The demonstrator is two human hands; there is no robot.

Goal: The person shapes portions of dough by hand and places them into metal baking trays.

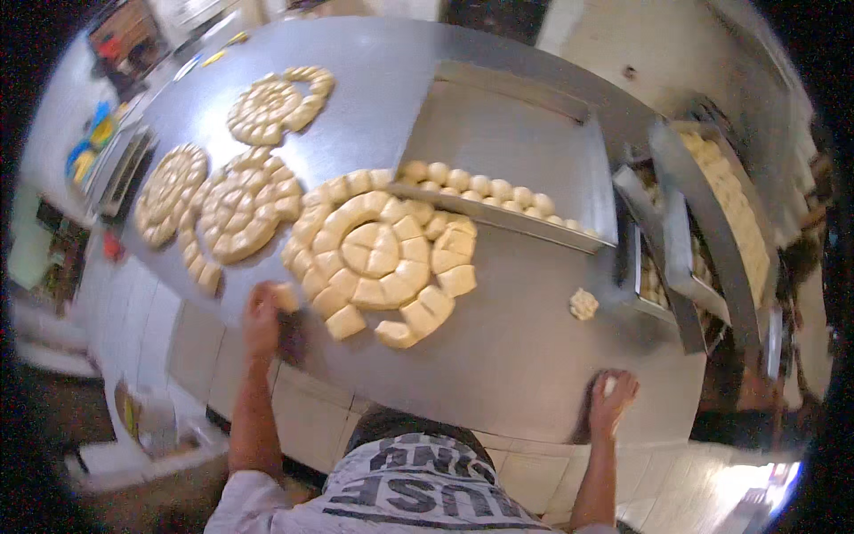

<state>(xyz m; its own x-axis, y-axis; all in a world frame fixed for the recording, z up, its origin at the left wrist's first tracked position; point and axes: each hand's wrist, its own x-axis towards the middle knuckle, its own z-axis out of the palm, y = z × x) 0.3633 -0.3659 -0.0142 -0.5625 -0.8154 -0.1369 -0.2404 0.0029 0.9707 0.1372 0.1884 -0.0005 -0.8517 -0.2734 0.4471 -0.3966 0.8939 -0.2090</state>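
Observation:
My left hand (261, 311) is at the table's near left edge, its fingers closed on a cut piece of dough (285, 297). Close to it lies a large round of dough (372, 249), cut into a centre disc and rings of chunks, some at its near edge pulled apart. My right hand (614, 397) rests low over the near right of the table, curled around a pale lump of dough (610, 386) that shows only in part. Beyond that hand sits a small knobbly clump of dough (584, 304). A metal tray (507, 129) holds dough balls (485, 189) in rows along its near side.
Further cut dough rounds lie on the metal table (498, 347) at the left: one far back (267, 109), one at the edge (171, 194), one between (245, 206). Tilted, stacked trays (712, 222) with dough balls crowd the right side. A rack-like metal thing (124, 173) stands beyond the left edge.

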